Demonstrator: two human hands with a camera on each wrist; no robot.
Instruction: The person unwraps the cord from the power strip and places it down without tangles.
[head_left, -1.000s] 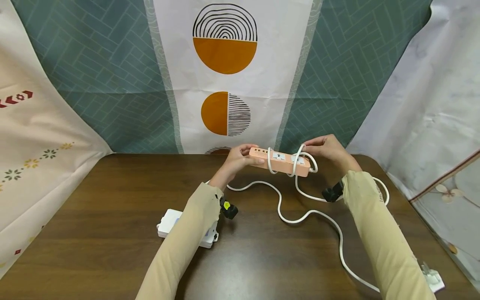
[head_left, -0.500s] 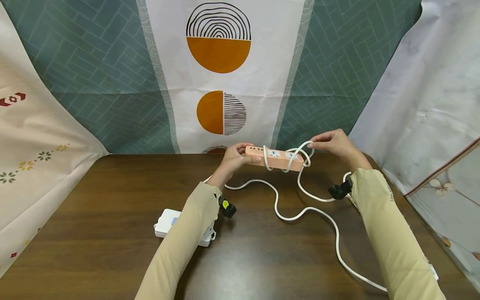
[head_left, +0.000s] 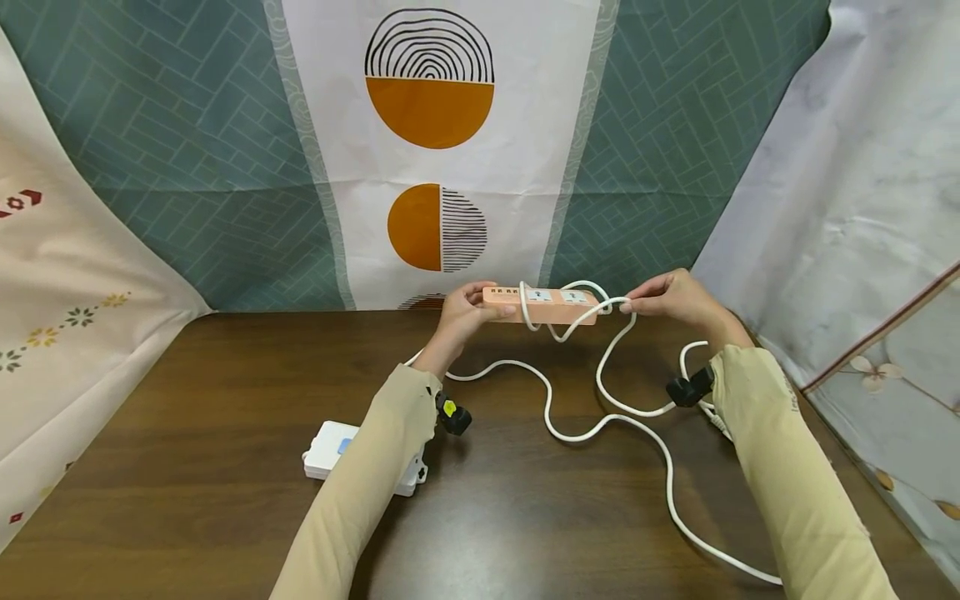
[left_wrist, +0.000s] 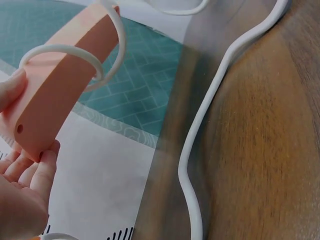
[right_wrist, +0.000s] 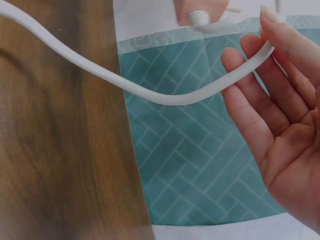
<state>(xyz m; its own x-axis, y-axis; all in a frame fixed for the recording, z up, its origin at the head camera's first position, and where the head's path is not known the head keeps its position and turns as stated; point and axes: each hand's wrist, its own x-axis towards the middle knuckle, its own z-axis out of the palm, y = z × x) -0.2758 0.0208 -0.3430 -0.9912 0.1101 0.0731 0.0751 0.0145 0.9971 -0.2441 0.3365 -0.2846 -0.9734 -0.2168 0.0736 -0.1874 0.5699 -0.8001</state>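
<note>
A salmon-pink power strip [head_left: 558, 313] is held up above the far edge of the table, its sockets and USB ports visible in the head view. My left hand [head_left: 463, 318] grips its left end, thumb on the front and fingers behind. White cord [head_left: 527, 310] loops loosely around the strip's body. Just past the strip's right end, my right hand [head_left: 671, 302] pinches the cord between thumb and fingers. In the right wrist view the pinched cord [right_wrist: 175, 99] hangs in a curve from that hand [right_wrist: 285, 100].
More white cord [head_left: 581, 437] snakes across the brown table [head_left: 225, 467] toward the front right. A white box-like object [head_left: 330, 448] lies partly hidden under the left forearm. A patterned cloth [head_left: 652, 150] hangs behind the table's far edge.
My right hand has drawn the cord to the right, away from the strip, then lowered slightly. The loop by the strip's right end has become wider. My left hand keeps its grip.
</note>
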